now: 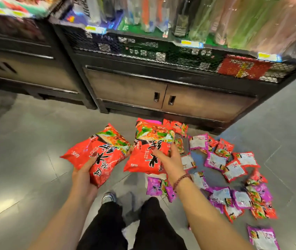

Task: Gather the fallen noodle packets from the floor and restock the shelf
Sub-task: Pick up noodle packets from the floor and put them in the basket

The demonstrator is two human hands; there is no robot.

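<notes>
Left grip (84, 175) is closed round a red packet, the left packet (96, 154), with the thumb across its face and the fingers underneath. Its near end sits in our palm. As far as we can judge, its long axis runs up and away from us, leaning a little right, so the far end points at the shelf (161, 56).

Right grip (168, 159) clasps a matching right packet (150, 141) from the right edge, fingers spread over the print. This one lies close beside the first without clearly touching it. Its long axis also runs near to far, with the picture end aimed at the cabinet doors (163, 98) under the shelf.

Both packets are off the floor (26, 159). The shelf is ahead of and above both grips, behind a mesh (143, 51) front.

Further right, the pile (224, 168) of red and purple packets is scattered on the floor, just beyond our right wrist and well apart from the left grip. A shelved packet (242, 67) shows red behind the mesh at the right end. We judge the right grip to be nearer both that slot and the pile, so lifting up and to the right looks shortest.
</notes>
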